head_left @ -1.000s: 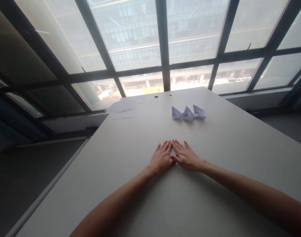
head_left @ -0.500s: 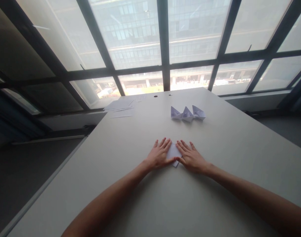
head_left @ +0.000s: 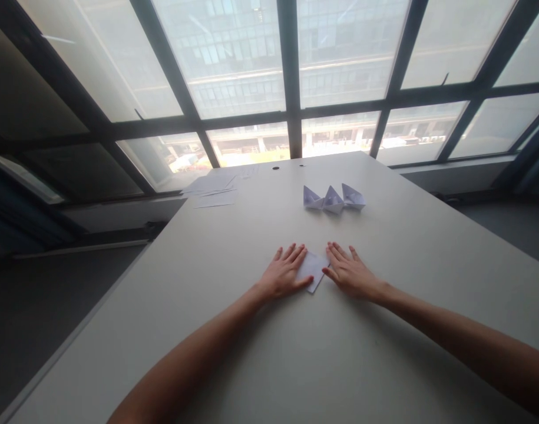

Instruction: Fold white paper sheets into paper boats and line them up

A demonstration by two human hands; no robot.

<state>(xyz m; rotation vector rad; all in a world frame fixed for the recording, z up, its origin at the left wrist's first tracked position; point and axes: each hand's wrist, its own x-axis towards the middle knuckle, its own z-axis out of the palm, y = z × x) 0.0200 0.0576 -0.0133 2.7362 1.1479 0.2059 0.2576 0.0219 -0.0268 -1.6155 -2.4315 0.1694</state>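
A small folded piece of white paper (head_left: pixel 312 272) lies flat on the table between my hands, one corner pointing toward me. My left hand (head_left: pixel 287 273) rests flat over its left side, fingers outstretched and thumb lying across the paper. At the right edge of the paper is my right hand (head_left: pixel 349 272), its fingers stretched forward and its thumb apart; whether it touches the edge I cannot tell. The left part of the paper is hidden under my left hand.
Three folded paper boats (head_left: pixel 333 200) stand in a row beyond my hands. Loose white sheets (head_left: pixel 212 187) lie at the table's far left. The white table (head_left: pixel 260 229) reaches toward large windows (head_left: pixel 331 53). Two cable holes are near its far edge.
My right hand has slid to the right, off the middle of the folded paper, so more of the paper shows. My left hand stays on it.
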